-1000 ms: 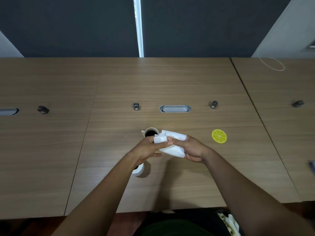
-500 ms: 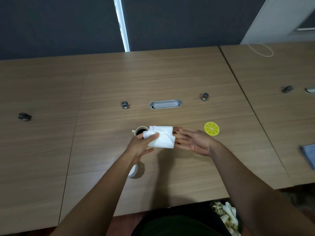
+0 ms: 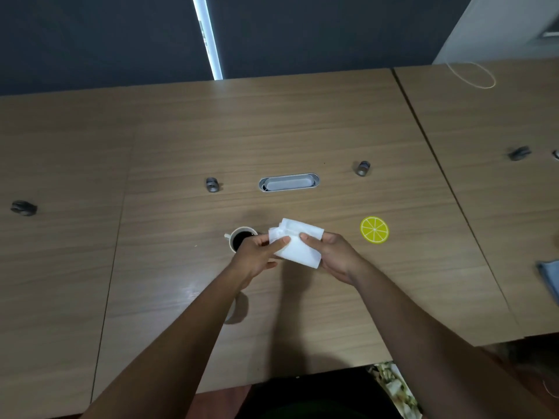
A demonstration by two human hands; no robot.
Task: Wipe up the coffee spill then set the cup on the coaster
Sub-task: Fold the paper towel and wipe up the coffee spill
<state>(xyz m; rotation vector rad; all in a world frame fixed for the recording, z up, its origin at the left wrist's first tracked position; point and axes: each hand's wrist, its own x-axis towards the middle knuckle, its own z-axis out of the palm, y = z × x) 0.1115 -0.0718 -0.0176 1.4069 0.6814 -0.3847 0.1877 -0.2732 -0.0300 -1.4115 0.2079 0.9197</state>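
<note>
Both hands hold a white paper napkin [image 3: 298, 243] above the wooden table [image 3: 302, 131]. My left hand [image 3: 257, 255] pinches its left edge and my right hand [image 3: 332, 252] grips its right side. A white cup [image 3: 239, 237] of dark coffee stands on the table just left of the napkin, partly hidden by my left hand. The lemon-slice coaster [image 3: 374, 229] lies flat to the right of my right hand, with nothing on it. No spill shows; the table under my hands is hidden.
A white roll-like object [image 3: 231, 309] peeks out from under my left forearm. A metal cable port [image 3: 289, 182] and small grey knobs [image 3: 212, 185] sit farther back. A blue cloth [image 3: 549, 275] lies at the right edge. A bin with crumpled paper [image 3: 396, 388] stands below the table's front edge.
Half a second ago my right hand was open beside the napkin; now it grips the napkin's right side again. The camera view has shifted slightly.
</note>
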